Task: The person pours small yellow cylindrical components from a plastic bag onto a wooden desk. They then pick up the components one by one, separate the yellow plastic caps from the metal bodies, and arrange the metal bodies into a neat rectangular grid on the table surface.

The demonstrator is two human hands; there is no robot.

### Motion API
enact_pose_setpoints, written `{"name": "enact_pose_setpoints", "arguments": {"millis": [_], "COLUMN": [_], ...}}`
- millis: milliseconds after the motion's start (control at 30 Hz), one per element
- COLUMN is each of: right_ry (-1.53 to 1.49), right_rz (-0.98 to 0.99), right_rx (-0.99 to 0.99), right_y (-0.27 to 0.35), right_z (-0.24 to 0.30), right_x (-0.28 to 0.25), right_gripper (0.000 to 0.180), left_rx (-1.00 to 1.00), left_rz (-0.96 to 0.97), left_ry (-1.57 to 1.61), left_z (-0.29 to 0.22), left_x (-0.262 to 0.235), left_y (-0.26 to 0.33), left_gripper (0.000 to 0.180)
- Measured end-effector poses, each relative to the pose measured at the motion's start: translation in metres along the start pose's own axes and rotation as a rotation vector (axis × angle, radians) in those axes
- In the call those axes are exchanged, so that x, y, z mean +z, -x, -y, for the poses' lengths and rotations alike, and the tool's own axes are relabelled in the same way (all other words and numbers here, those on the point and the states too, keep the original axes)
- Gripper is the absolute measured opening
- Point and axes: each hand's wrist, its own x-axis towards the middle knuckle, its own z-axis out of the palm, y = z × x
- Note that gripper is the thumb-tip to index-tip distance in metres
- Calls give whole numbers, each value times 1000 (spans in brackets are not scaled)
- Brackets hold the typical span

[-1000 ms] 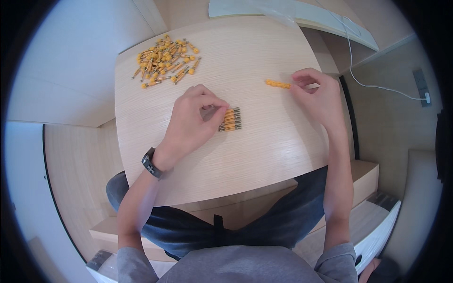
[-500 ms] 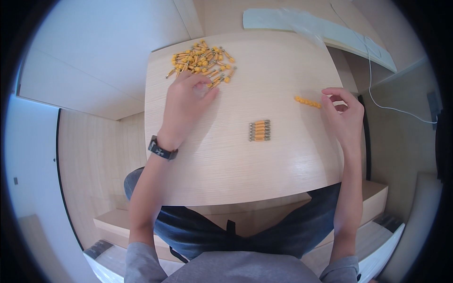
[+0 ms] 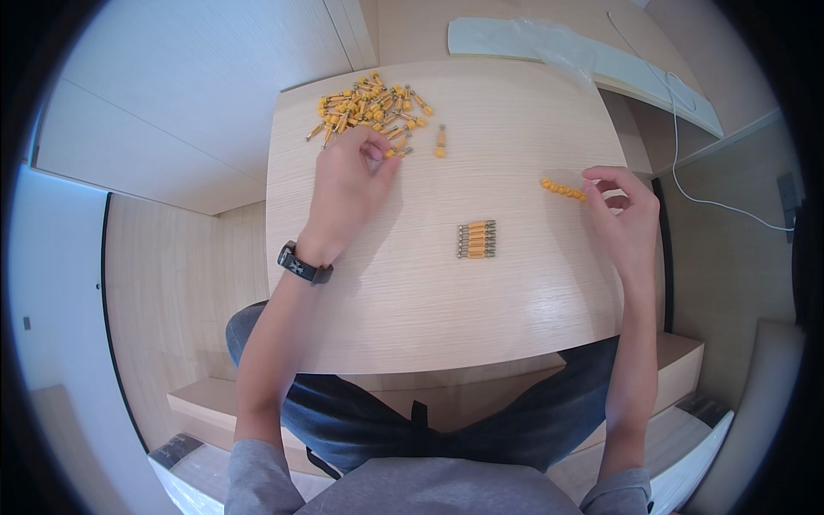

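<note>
My left hand [image 3: 356, 176] is closed at the near edge of a heap of furniture bolts [image 3: 369, 103] with yellow plastic plugs. Its thumb and index finger pinch one bolt [image 3: 400, 153], partly covered by the fingers. A single bolt [image 3: 441, 142] lies apart, just right of the heap. Over at the right side of the table, my right hand [image 3: 625, 210] has thumb and index finger closed at the end of a short row of yellow plastic plugs [image 3: 560, 188]. Between the hands, several metal bolts with orange middles [image 3: 476, 239] lie side by side in a neat stack.
Everything lies on a pale wood table [image 3: 403, 300] with a curved near edge, close to my lap. Behind it, a white board [image 3: 489, 36] carries clear plastic wrap [image 3: 571, 60]. A white cable [image 3: 678, 163] hangs at the right.
One bolt has moved from the heap's right edge to a spot farther right, on its own. My left hand stays by the heap; the right hand has barely moved.
</note>
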Motion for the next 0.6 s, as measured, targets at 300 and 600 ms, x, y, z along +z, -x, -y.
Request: {"name": "enact_pose_setpoints", "arguments": {"millis": [300,600], "right_ry": [-37,-442], "right_rz": [-19,367], "right_rx": [-72,-1], "right_y": [3,38], "right_z": [2,40], "right_x": [2,23], "right_gripper": [14,16], "left_rx": [-72,315], "left_rz": [-134,89], "left_ry": [180,485], "left_z": [-13,-65], "left_x": [-6,8], "left_y": [-2,51], "left_gripper": [16,23]}}
